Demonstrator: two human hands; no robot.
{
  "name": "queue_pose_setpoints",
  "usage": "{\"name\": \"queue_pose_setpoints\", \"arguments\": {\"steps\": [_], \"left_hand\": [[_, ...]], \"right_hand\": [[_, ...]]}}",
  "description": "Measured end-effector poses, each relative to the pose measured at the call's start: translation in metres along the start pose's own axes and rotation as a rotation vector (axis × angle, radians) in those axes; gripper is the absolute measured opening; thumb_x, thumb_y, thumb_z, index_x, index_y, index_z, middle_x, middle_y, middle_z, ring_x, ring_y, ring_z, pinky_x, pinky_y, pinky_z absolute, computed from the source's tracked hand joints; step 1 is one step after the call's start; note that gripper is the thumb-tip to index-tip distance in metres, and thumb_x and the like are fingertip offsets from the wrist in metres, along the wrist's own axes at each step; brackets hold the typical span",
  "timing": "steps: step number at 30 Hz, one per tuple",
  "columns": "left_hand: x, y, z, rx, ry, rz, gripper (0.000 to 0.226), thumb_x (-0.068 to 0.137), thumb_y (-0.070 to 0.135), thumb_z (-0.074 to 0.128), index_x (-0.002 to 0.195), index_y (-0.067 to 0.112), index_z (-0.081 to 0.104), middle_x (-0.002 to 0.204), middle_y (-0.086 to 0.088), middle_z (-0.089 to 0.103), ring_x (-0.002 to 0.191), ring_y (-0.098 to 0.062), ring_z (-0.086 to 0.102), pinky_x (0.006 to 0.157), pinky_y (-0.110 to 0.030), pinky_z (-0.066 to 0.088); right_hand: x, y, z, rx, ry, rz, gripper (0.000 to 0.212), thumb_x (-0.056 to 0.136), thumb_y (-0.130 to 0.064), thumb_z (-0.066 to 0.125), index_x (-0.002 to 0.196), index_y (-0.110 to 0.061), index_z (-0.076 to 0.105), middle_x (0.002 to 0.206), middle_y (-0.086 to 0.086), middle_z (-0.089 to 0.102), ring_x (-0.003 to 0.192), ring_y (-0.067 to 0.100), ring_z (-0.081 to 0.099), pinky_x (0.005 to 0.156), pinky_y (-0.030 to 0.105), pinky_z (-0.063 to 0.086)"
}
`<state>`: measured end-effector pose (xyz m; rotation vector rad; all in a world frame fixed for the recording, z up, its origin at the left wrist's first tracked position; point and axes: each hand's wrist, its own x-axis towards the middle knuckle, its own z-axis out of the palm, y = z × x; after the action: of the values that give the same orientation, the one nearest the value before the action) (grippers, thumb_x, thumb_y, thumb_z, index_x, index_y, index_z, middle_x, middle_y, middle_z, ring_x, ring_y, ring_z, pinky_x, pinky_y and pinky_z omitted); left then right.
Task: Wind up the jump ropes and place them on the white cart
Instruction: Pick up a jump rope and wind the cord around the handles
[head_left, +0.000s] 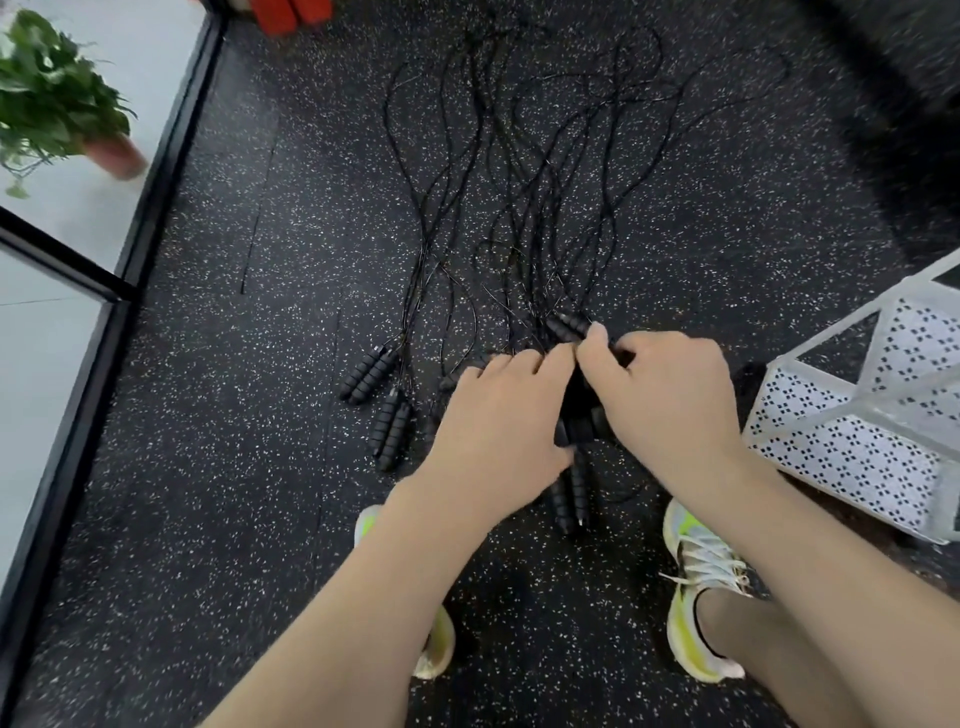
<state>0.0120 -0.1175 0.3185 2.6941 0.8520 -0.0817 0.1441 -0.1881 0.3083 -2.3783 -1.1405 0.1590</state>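
Head view: both hands meet low over the floor (234, 467). The right hand (665, 395) has its fingers (597, 338) curled round a black pair of handles (569, 325); the left hand (501, 415) seems to pinch the same bundle, though its fingertips are hidden. Beyond the fingers the jump ropes (519, 182) lie sprawled and unwound, with further handle pairs (370, 375) left of them. The white cart (852, 415), right of the fingers, shows no ropes; nearly all remains.

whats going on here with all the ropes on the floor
A person is bent over a spread of black jump ropes on the speckled floor. Both the left hand and the right hand are gripping one pair of black handles. Other handle pairs lie loose nearby. The white cart stands to the right.
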Motion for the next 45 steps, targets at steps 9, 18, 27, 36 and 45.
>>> {"name": "queue_pose_setpoints", "arguments": {"steps": [9,18,27,36,45], "left_hand": [[-0.008,-0.002,0.01,0.049,0.039,-0.014,0.061,0.085,0.031,0.068,0.135,0.023,0.034,0.114,0.003,0.054,0.107,-0.023,0.055,0.087,-0.035,0.039],[-0.009,-0.002,0.01,0.037,0.113,-0.033,0.044,0.083,0.037,0.067,0.105,0.031,0.03,0.097,0.01,0.05,0.094,-0.02,0.057,0.076,-0.033,0.034],[-0.006,-0.02,-0.006,-0.14,0.044,-0.081,0.038,0.081,0.028,0.065,0.105,0.031,0.036,0.096,0.01,0.055,0.082,-0.021,0.055,0.067,-0.037,0.043],[-0.011,-0.019,-0.019,-0.293,0.063,-0.054,0.04,0.078,0.03,0.067,0.099,0.04,0.034,0.081,0.016,0.054,0.074,-0.015,0.053,0.067,-0.035,0.043],[-0.011,-0.015,-0.024,-0.543,0.035,-0.187,0.037,0.07,0.021,0.071,0.084,0.032,0.038,0.065,0.01,0.056,0.059,-0.011,0.052,0.056,-0.031,0.04]], "right_hand": [[-0.001,-0.005,-0.004,-0.106,-0.11,0.068,0.058,0.094,-0.056,0.038,0.057,-0.014,0.053,0.06,0.003,0.052,0.059,0.024,0.046,0.053,0.031,0.03],[0.005,-0.002,-0.012,-0.004,-0.298,0.154,0.055,0.09,-0.068,0.038,0.063,-0.022,0.051,0.073,0.003,0.057,0.084,0.026,0.048,0.065,0.034,0.035],[0.025,0.021,-0.039,0.642,-0.693,-0.013,0.064,0.086,-0.072,0.058,0.087,-0.011,0.076,0.073,0.013,0.064,0.062,0.017,0.052,0.066,0.036,0.044],[0.032,0.041,-0.039,1.044,-0.811,-0.039,0.048,0.074,-0.063,0.078,0.066,-0.016,0.071,0.066,0.008,0.05,0.058,0.018,0.036,0.053,0.022,0.029],[0.022,0.02,-0.021,1.289,-0.435,0.079,0.036,0.069,-0.056,0.083,0.074,-0.021,0.077,0.072,-0.001,0.063,0.067,0.013,0.045,0.062,0.027,0.038]]}}
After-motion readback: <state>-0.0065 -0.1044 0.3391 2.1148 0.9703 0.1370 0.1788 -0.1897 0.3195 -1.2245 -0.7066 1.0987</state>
